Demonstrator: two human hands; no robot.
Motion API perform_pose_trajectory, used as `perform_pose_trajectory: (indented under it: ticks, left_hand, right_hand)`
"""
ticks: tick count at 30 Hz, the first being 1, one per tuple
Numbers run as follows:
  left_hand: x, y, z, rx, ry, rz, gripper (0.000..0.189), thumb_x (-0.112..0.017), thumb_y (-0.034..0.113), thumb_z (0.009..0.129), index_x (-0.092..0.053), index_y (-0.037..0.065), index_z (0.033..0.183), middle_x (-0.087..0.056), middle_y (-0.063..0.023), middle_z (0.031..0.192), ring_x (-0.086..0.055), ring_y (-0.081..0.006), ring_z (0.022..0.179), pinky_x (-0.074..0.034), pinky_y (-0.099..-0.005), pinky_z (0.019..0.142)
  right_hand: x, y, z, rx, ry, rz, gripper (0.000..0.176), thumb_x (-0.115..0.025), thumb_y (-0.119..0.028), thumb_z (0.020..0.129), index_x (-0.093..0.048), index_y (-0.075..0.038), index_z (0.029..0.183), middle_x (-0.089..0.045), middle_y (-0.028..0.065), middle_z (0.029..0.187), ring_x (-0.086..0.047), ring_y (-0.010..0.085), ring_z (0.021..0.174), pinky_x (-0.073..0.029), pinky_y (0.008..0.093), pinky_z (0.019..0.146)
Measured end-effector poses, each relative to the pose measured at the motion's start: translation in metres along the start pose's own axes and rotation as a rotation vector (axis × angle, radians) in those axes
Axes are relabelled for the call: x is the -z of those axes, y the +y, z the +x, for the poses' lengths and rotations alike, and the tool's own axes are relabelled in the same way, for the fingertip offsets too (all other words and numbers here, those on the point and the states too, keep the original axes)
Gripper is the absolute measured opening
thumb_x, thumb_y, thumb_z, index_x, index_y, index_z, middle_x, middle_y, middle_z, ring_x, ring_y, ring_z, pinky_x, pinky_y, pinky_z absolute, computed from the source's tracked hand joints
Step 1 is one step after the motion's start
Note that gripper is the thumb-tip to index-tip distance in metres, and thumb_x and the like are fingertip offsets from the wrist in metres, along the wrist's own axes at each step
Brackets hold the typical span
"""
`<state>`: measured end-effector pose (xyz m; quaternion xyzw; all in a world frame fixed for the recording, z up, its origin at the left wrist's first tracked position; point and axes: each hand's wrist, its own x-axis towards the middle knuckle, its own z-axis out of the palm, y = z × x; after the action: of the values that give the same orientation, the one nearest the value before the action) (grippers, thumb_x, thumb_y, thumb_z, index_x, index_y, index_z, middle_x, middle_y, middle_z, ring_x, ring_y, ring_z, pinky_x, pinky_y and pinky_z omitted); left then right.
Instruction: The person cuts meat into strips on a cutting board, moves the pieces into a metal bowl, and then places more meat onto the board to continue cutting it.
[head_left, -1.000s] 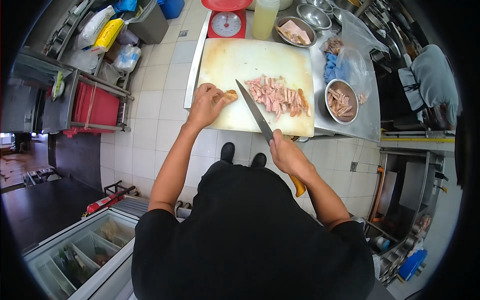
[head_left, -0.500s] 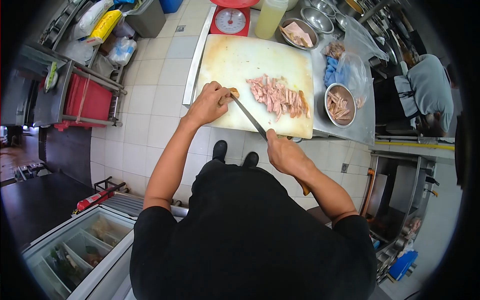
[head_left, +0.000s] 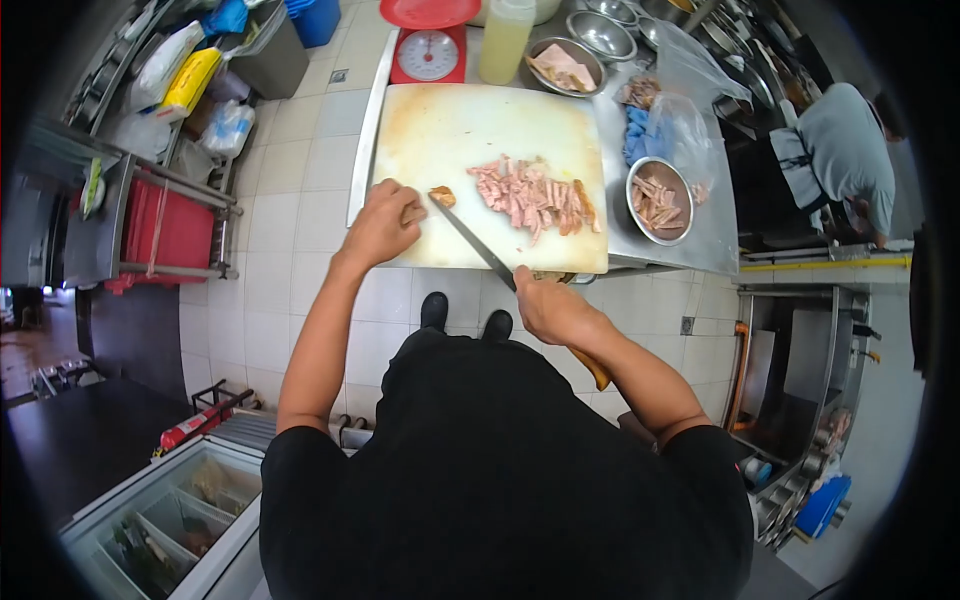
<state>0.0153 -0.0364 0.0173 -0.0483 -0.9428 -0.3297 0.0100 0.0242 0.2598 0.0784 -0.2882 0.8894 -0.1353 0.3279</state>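
Board (head_left: 425,135) | right hand (head_left: 560,310) — grips knife (head_left: 476,241) | left hand (head_left: 384,224) — beside meat piece (head_left: 442,196)

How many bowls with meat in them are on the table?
2: one bowl right of the cutting board holds meat strips; another bowl past its far edge holds bigger meat. More may be hidden.

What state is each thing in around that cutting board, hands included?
Browned piece: lying on the cutting board
Knife: gripped, blade tip at the browned piece
Right hand: closed around the knife
Left hand: curled, beside the browned piece
Meat strips: cut, heaped on the board
Bowl beside board: holding cut strips
Bowl behind board: holding pale slab
Bottle: standing upright
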Motion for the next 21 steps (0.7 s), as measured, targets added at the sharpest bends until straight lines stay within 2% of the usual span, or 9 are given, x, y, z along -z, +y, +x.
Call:
perform_pose_trajectory:
  ticks: [4, 8, 12, 14, 16, 17, 18, 20, 21]
  left_hand:
    - [0.014, 0.012, 0.005, -0.017, 0.013, -0.014, 0.036, -0.065, 0.007, 0.076, -0.064, 0.003, 0.112, -0.059, -0.0144, 0.116, -0.052, -0.0335, 0.119, -0.045, -0.0406, 0.101]
    - [0.005, 0.024, 0.035, -0.315, -0.113, 0.076, 0.044, -0.059, -0.005, 0.074, -0.065, 0.005, 0.117, -0.062, -0.0131, 0.121, -0.050, -0.0344, 0.123, -0.044, -0.0421, 0.102]
    - [-0.016, 0.019, 0.062, -0.331, -0.250, 0.197, 0.031, -0.056, -0.009, 0.072, -0.067, 0.001, 0.100, -0.066, -0.0129, 0.099, -0.059, -0.0333, 0.100, -0.049, -0.0424, 0.089]
    - [-0.018, 0.018, 0.065, -0.441, -0.151, 0.211, 0.022, -0.060, -0.007, 0.074, -0.066, -0.001, 0.095, -0.065, -0.0138, 0.088, -0.060, -0.0322, 0.088, -0.050, -0.0404, 0.083]
    - [-0.017, 0.030, 0.066, -0.227, -0.123, -0.024, 0.014, -0.065, -0.001, 0.077, -0.066, -0.001, 0.091, -0.063, -0.0146, 0.091, -0.060, -0.0303, 0.086, -0.051, -0.0379, 0.083]
    - [-0.022, 0.035, 0.061, -0.186, -0.044, -0.144, 0.015, -0.071, 0.004, 0.082, -0.063, -0.001, 0.094, -0.062, -0.0111, 0.088, -0.064, -0.0211, 0.081, -0.053, -0.0316, 0.076]
    - [-0.032, 0.041, 0.058, -0.199, -0.055, -0.153, 0.015, -0.071, 0.004, 0.082, -0.063, -0.001, 0.094, -0.062, -0.0111, 0.088, -0.064, -0.0211, 0.081, -0.053, -0.0316, 0.076]
    - [-0.058, 0.041, 0.045, 0.104, -0.100, -0.761, 0.017, -0.070, 0.006, 0.089, -0.060, -0.001, 0.101, -0.062, -0.0075, 0.088, -0.065, -0.0116, 0.079, -0.053, -0.0254, 0.071]
    - [-0.071, 0.037, 0.037, 0.077, -0.099, -0.734, 0.020, -0.068, 0.009, 0.093, -0.057, 0.001, 0.108, -0.063, -0.0063, 0.091, -0.065, -0.0075, 0.078, -0.053, -0.0227, 0.068]
  right_hand:
    - [0.017, 0.000, -0.033, -0.018, -0.019, 0.167, 0.021, -0.047, -0.011, 0.097, -0.045, 0.009, 0.102, -0.063, 0.0346, 0.076, -0.064, 0.0523, 0.074, -0.049, 0.0576, 0.071]
    - [0.015, 0.014, -0.043, -0.055, 0.109, 0.268, 0.025, -0.045, -0.017, 0.100, -0.045, 0.008, 0.103, -0.063, 0.0346, 0.076, -0.062, 0.0532, 0.073, -0.049, 0.0585, 0.071]
    - [-0.002, 0.030, -0.039, -0.104, 0.101, 0.258, 0.024, -0.046, -0.016, 0.099, -0.045, 0.007, 0.104, -0.063, 0.0346, 0.078, -0.063, 0.0534, 0.074, -0.049, 0.0590, 0.072]
    - [-0.011, 0.036, -0.037, -0.135, 0.087, 0.261, 0.024, -0.046, -0.016, 0.099, -0.046, 0.007, 0.105, -0.064, 0.0348, 0.079, -0.063, 0.0533, 0.075, -0.049, 0.0588, 0.072]
    - [-0.022, 0.045, -0.033, -0.182, 0.130, 0.216, 0.022, -0.044, -0.014, 0.098, -0.046, 0.007, 0.105, -0.064, 0.0348, 0.080, -0.064, 0.0528, 0.075, -0.049, 0.0586, 0.072]
    - [-0.025, 0.048, -0.030, -0.190, 0.133, 0.195, 0.021, -0.042, -0.011, 0.096, -0.047, 0.007, 0.106, -0.064, 0.0349, 0.081, -0.065, 0.0520, 0.077, -0.049, 0.0586, 0.074]
    - [-0.024, 0.049, -0.031, -0.209, 0.139, 0.198, 0.021, -0.042, -0.011, 0.096, -0.047, 0.007, 0.106, -0.064, 0.0349, 0.081, -0.065, 0.0520, 0.077, -0.049, 0.0586, 0.074]
    - [-0.024, 0.046, -0.028, -0.170, 0.125, 0.278, 0.023, -0.042, -0.010, 0.095, -0.046, 0.009, 0.108, -0.065, 0.0355, 0.083, -0.065, 0.0520, 0.079, -0.049, 0.0584, 0.075]
    - [-0.021, 0.042, -0.027, -0.189, 0.083, 0.273, 0.025, -0.042, -0.011, 0.095, -0.046, 0.009, 0.110, -0.064, 0.0366, 0.084, -0.065, 0.0519, 0.082, -0.049, 0.0583, 0.077]
